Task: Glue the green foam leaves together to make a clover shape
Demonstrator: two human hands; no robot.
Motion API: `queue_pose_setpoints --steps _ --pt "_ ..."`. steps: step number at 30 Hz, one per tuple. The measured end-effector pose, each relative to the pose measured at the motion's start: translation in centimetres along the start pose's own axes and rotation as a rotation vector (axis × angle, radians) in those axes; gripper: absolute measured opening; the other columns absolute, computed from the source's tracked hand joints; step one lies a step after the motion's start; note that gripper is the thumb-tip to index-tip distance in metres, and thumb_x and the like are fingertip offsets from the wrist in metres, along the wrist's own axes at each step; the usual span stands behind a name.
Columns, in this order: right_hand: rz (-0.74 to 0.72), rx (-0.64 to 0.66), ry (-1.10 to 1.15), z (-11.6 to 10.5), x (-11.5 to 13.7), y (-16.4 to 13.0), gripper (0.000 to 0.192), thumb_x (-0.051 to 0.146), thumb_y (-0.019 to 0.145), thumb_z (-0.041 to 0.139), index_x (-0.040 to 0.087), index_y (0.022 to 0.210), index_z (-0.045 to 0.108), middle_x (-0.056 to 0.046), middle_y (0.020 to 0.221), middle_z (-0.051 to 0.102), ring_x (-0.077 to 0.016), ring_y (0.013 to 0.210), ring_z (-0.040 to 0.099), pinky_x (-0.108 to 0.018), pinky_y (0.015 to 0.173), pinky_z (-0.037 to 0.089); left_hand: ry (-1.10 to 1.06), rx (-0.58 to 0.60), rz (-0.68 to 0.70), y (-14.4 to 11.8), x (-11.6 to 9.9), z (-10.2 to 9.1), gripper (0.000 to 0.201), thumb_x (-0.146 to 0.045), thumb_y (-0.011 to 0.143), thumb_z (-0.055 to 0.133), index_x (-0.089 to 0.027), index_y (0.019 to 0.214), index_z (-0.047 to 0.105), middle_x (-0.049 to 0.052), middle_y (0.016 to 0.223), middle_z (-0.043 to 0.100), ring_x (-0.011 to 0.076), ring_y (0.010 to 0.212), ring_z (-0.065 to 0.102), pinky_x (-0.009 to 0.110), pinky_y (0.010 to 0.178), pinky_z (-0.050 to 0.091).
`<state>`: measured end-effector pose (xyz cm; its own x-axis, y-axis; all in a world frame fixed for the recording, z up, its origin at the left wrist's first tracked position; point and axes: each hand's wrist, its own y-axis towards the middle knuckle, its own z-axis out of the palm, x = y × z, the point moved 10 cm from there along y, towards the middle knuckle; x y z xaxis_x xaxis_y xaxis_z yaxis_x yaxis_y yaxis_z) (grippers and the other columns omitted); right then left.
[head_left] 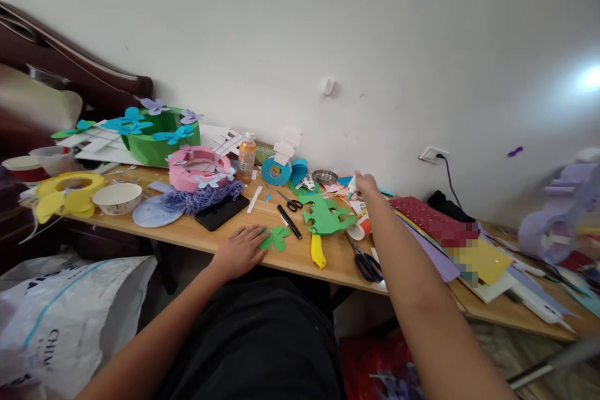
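Observation:
My left hand (241, 250) lies flat on the wooden table, its fingertips at the edge of a green flower-shaped cutout (277, 238). At the back of the table, my right hand (366, 185) is closed around a small white and pale teal bottle (352, 187), mostly covered by the fingers. Below that hand is a green sheet (328, 215) with pieces cut out of it. A black marker (289, 222), a yellow-handled tool (317, 251) and dark-handled scissors (366, 264) lie nearby. Smaller scissors (291, 202) rest farther back.
On the left stand a green basket (159, 144) with paper flowers, a pink ring (199, 169), a white bowl (117, 199) and a phone (222, 212). An orange bottle (246, 159) and blue tape (276, 171) sit near the wall. Coloured sheets (434, 228) lie right.

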<state>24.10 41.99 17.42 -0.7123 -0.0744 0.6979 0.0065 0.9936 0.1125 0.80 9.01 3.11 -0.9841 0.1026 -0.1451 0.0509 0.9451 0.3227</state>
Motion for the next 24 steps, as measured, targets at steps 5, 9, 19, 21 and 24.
queue_pose_setpoints --steps 5,9,19,21,24 --pt "-0.106 -0.036 0.605 -1.9 2.3 -4.4 0.026 0.04 0.101 0.052 0.016 0.107 0.058 -0.011 0.113 0.067 -0.016 0.092 0.068 -0.029 0.075 0.058 -0.24 -0.141 -0.073 0.4 1.3 -1.7 0.049 -0.045 0.097 0.05 -0.023 0.14 0.055 0.01 0.154 0.046 0.0294 0.145 0.037 0.051 0.12 0.028" --pt "-0.24 0.097 0.967 0.6 3.2 -13.5 0.034 0.052 0.089 0.067 0.021 0.1 0.059 -0.007 0.111 0.069 -0.0174 0.096 0.069 -0.029 0.076 0.059 -0.635 -0.461 -0.258 -0.3 1.9 -5.4 0.04 -0.044 0.099 0.048 -0.02 0.128 0.059 0.011 0.135 0.063 0.0247 0.13 0.055 0.044 0.113 0.041" --pt "-0.082 0.131 1.398 12.4 0.7 -26.3 0.048 0.046 0.073 0.083 0.022 0.108 0.06 -0.003 0.101 0.069 -0.0176 0.089 0.068 -0.027 0.071 0.057 -0.311 -0.518 -0.138 1.2 -1.9 -8.5 0.035 -0.036 0.084 0.077 -0.024 0.116 0.07 0.008 0.119 0.066 0.0262 0.115 0.057 0.043 0.102 0.047" --pt "-0.114 0.108 1.357 13.5 0.4 -25.8 0.049 0.048 0.076 0.08 0.021 0.111 0.058 -0.005 0.104 0.069 -0.019 0.092 0.068 -0.029 0.074 0.057 -0.252 -0.464 -0.116 2.0 -1.3 -7.6 0.021 -0.03 0.082 0.079 -0.024 0.102 0.075 0.006 0.114 0.067 0.0247 0.11 0.058 0.04 0.098 0.049" --pt "-0.183 0.109 1.312 14.5 0.4 -25.0 0.047 0.048 0.079 0.077 0.021 0.112 0.057 -0.006 0.107 0.07 -0.0213 0.096 0.068 -0.032 0.081 0.056 -0.233 -0.427 -0.113 2.7 -0.5 -6.3 0.01 -0.028 0.084 0.077 -0.023 0.093 0.075 0.005 0.112 0.068 0.023 0.108 0.06 0.037 0.095 0.051"
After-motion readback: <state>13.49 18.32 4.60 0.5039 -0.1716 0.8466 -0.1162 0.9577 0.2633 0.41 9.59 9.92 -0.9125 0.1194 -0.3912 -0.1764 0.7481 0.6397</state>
